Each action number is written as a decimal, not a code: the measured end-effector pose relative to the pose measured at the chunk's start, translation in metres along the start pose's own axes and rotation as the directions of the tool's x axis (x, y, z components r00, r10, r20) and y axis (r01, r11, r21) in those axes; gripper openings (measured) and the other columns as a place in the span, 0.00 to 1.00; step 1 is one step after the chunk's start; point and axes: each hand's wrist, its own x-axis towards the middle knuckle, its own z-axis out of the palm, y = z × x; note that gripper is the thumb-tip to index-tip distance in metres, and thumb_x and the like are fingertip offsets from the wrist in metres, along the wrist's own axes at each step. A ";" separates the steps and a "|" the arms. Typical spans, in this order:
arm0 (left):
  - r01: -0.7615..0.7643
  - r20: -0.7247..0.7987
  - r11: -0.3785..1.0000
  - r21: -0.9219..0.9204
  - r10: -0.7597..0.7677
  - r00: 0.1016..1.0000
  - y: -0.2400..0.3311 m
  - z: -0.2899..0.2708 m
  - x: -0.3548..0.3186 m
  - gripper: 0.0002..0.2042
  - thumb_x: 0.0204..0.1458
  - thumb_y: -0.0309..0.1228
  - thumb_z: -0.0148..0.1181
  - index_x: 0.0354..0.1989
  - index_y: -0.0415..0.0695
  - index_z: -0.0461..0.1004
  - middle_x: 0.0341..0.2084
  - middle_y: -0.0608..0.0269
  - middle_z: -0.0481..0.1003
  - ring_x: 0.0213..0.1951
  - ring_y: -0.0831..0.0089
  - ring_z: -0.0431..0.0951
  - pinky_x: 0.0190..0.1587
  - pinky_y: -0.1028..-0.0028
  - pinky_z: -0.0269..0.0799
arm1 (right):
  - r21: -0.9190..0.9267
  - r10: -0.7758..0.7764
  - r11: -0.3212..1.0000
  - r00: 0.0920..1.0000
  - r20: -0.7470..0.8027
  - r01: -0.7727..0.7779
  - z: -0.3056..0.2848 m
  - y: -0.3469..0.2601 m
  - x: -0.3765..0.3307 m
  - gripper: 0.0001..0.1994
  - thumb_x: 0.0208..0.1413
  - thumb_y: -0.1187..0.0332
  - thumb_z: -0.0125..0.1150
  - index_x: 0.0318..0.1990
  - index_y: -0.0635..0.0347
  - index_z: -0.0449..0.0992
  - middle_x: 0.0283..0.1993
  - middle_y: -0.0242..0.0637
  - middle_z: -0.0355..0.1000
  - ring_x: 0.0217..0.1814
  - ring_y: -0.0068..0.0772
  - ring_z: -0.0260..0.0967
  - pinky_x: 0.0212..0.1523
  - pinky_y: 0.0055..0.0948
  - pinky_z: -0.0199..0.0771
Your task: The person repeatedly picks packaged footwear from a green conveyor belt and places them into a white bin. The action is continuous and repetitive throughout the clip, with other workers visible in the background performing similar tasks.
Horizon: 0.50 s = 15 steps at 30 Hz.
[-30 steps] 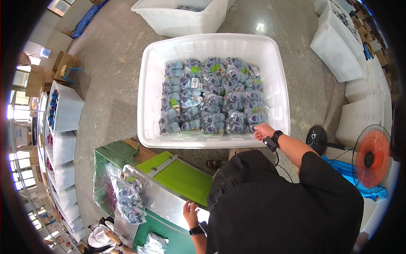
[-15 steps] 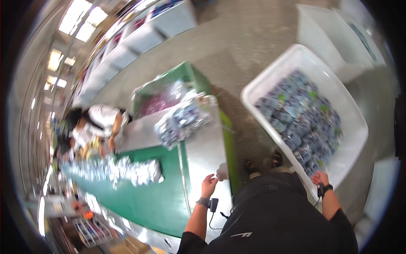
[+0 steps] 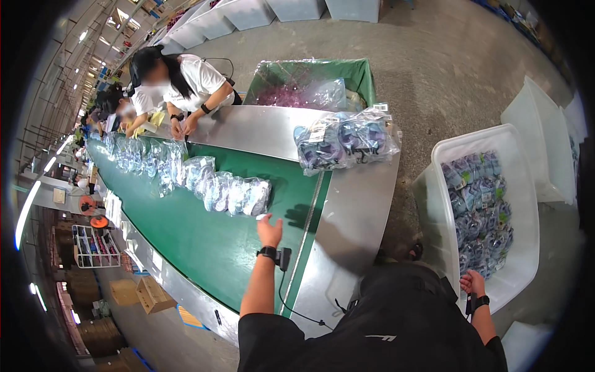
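My left hand (image 3: 269, 230) reaches over the green conveyor belt (image 3: 211, 257), fingers stretched out and apart. Its fingertips are at the near end of a row of clear plastic bags (image 3: 238, 194) with pale blue and purple goods inside; whether they touch the last bag, I cannot tell. At the inner near side of a white bin (image 3: 440, 204), my right hand (image 3: 473, 283) hangs with its fingers loosely bent and nothing visible in them. Many bagged blue-grey goods (image 3: 480, 204) fill that bin. More clear bags of blue and purple goods (image 3: 347, 141) lie on the metal table corner (image 3: 356, 211).
A co-worker in a white shirt (image 3: 198, 80) handles bags at the belt's far side, with others beyond. Behind the metal edge stands a green bin (image 3: 356, 74) with pinkish wrapped goods. Another white bin (image 3: 536, 136) is at right. White tubs (image 3: 248, 15) line the back.
My view has turned left. My left hand has moved from the metal edge out over the belt to the bag row's end. My right hand stays by the white bin.
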 end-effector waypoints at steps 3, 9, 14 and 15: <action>0.027 -0.144 0.997 0.067 -0.017 0.989 -0.024 -0.019 0.043 0.24 0.43 0.38 0.66 0.46 0.35 0.72 0.43 0.43 0.73 0.49 0.47 0.71 0.52 0.58 0.66 | -0.097 -0.037 0.995 0.999 -0.004 0.037 0.028 -0.015 -0.030 0.11 0.56 0.59 0.57 0.42 0.53 0.71 0.30 0.35 0.72 0.26 0.33 0.74 0.24 0.31 0.76; 0.151 -0.246 0.988 0.022 -0.142 0.959 -0.089 -0.032 0.114 0.30 0.42 0.39 0.66 0.52 0.31 0.68 0.49 0.40 0.70 0.53 0.46 0.68 0.56 0.57 0.63 | -0.260 -0.082 0.962 0.996 0.022 0.085 0.051 -0.030 -0.068 0.13 0.58 0.58 0.57 0.45 0.55 0.71 0.30 0.35 0.72 0.26 0.32 0.74 0.24 0.29 0.76; 0.353 -0.110 0.934 0.054 -0.346 0.932 -0.109 -0.024 0.135 0.39 0.43 0.44 0.65 0.59 0.30 0.61 0.54 0.37 0.67 0.57 0.45 0.67 0.59 0.60 0.63 | -0.311 -0.054 0.948 0.998 0.027 0.060 0.047 -0.028 -0.074 0.14 0.59 0.58 0.56 0.47 0.55 0.69 0.31 0.36 0.72 0.28 0.32 0.75 0.25 0.29 0.77; 0.412 -0.047 0.910 -0.031 -0.413 0.909 -0.118 -0.013 0.134 0.38 0.43 0.43 0.66 0.59 0.30 0.62 0.52 0.39 0.69 0.54 0.46 0.69 0.57 0.61 0.65 | -0.326 -0.048 0.944 0.998 0.037 0.057 0.047 -0.029 -0.071 0.14 0.59 0.58 0.56 0.47 0.56 0.69 0.31 0.36 0.72 0.28 0.32 0.75 0.25 0.29 0.77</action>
